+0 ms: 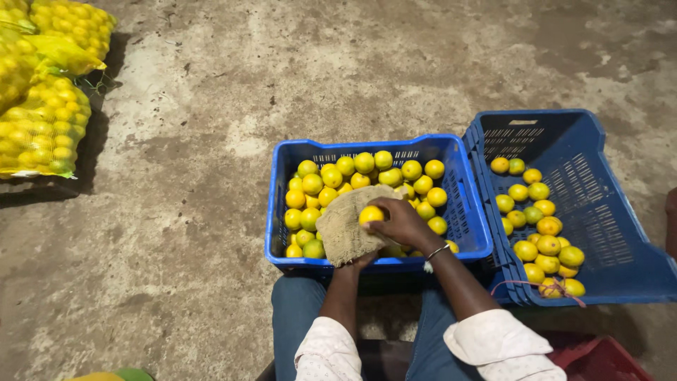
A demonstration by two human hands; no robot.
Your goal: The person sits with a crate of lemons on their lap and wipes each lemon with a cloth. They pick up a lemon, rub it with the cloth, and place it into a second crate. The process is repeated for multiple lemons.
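Burlap cloth point(347, 226) cupped in left hand point(361, 259); right hand point(398, 220) grips a yellow fruit point(371, 214) — over the blue crate point(282, 204).

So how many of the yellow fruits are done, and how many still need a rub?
Done, it seems: about twenty fruits lie in the tilted crate. In hand: the right hand presses one fruit into the burlap cloth that the left hand holds from below. Left: the near crate is nearly full, and the mesh sacks look untouched.
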